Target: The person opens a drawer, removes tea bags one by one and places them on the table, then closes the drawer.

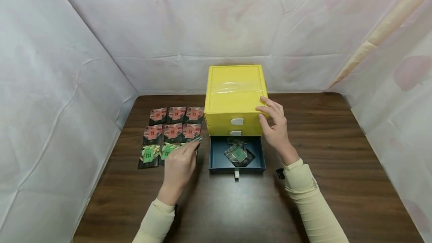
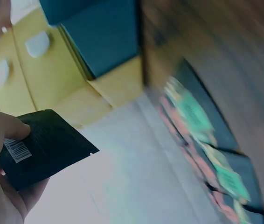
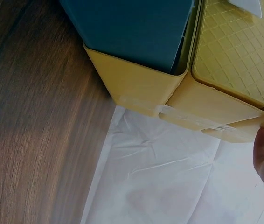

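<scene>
My left hand pinches a small dark packet between thumb and fingers; the left wrist view shows a barcode on it. This hand is over the green-labelled packets, left of the pulled-out dark blue drawer. Inside that drawer lie green-labelled packets, partly overlapping. It is the bottom drawer of a yellow drawer unit, whose upper drawers are closed. My right hand rests its fingertips on the unit's top right edge. In the right wrist view, fingers touch the yellow side.
Two rows of red-labelled packets lie behind the green ones on the brown wooden table. White cloth hangs behind and along both sides. The open drawer's white pull tab points toward the front.
</scene>
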Motion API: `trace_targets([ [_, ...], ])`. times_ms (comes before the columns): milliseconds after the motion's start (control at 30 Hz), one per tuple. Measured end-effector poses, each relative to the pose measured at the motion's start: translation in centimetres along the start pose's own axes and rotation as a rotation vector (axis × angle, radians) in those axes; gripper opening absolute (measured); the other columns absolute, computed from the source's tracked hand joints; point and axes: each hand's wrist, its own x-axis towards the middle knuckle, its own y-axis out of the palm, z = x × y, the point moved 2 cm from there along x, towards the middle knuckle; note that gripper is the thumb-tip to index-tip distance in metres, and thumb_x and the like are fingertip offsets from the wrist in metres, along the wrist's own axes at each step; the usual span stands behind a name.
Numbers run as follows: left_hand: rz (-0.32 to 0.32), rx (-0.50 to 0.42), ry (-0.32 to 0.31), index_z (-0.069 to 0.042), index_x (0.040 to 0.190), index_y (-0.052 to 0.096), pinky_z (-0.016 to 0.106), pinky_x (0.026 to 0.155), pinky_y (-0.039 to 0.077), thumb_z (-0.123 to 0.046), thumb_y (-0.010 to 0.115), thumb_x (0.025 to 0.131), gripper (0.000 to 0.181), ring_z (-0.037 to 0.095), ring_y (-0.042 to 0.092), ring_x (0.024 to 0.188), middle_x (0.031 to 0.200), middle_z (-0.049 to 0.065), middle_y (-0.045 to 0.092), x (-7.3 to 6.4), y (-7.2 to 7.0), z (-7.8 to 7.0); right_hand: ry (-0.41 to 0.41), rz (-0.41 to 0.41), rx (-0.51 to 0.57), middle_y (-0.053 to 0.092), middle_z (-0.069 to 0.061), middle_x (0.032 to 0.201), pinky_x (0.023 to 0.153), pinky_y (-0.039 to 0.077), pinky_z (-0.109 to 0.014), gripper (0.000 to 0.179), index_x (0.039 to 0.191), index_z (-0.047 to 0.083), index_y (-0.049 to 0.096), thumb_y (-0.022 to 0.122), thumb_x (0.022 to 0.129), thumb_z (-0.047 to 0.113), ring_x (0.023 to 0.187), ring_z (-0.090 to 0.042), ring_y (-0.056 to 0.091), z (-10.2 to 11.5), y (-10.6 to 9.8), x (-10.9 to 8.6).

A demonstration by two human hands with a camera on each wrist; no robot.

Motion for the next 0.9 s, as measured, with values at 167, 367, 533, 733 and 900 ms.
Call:
trace_targets([
  [167, 0.025, 0.029, -0.071, -0.005, 0.109, 0.074, 0.042, 0.065, 0.056, 0.003, 0.063, 0.085, 0.028, 0.026, 0.07, 0.079, 0.104, 0.01, 0.072, -2.2, -0.2, 1.6, 0.006, 0.012, -0.007, 0.053, -0.037, 0.124, 0.099, 0.032, -0.05, 0.026, 0.101, -0.014, 0.066, 0.057, 0.078, -0.024, 0.114, -0.057, 0.042, 0.1, -0.1, 0.1],
  [367, 0.072, 0.077, -0.092, -0.003, 0.107, 0.075, 0.044, 0.062, 0.056, 0.002, 0.075, 0.075, 0.033, 0.029, 0.07, 0.08, 0.102, 0.013, 0.072, -5.4, -0.3, 2.1, 0.002, 0.012, -0.005, 0.054, -0.037, 0.123, 0.099, 0.032, -0.049, 0.026, 0.1, -0.013, 0.066, 0.057, 0.078, -0.024, 0.114, -0.057, 0.042, 0.2, -0.1, 0.0],
  [533, 0.132, 0.09, -0.093, -0.003, 0.109, 0.075, 0.045, 0.069, 0.056, 0.002, 0.079, 0.073, 0.037, 0.031, 0.069, 0.089, 0.105, 0.014, 0.071, -6.4, -0.3, 2.2, -0.01, -0.005, -0.006, 0.054, -0.037, 0.123, 0.1, 0.031, -0.05, 0.024, 0.1, -0.014, 0.065, 0.057, 0.078, -0.022, 0.114, -0.057, 0.043, 0.0, -0.2, 0.3],
  [733, 0.269, 0.109, -0.139, -0.005, 0.111, 0.074, 0.046, 0.07, 0.056, 0.0, 0.079, 0.076, 0.036, 0.033, 0.067, 0.094, 0.111, 0.016, 0.068, -6.9, 0.0, 2.3, -0.004, -0.007, 0.005, 0.054, -0.037, 0.122, 0.1, 0.031, -0.05, 0.023, 0.099, -0.014, 0.066, 0.057, 0.079, -0.021, 0.114, -0.056, 0.044, -0.1, -0.3, 0.3],
  [900, 0.401, 0.131, -0.195, -0.005, 0.116, 0.072, 0.046, 0.071, 0.056, -0.001, 0.073, 0.081, 0.035, 0.035, 0.066, 0.098, 0.114, 0.018, 0.067, -7.4, 0.1, 2.2, 0.009, -0.008, 0.014, 0.055, -0.037, 0.122, 0.101, 0.031, -0.049, 0.022, 0.099, -0.014, 0.065, 0.056, 0.079, -0.02, 0.114, -0.055, 0.044, -0.2, -0.2, 0.2],
])
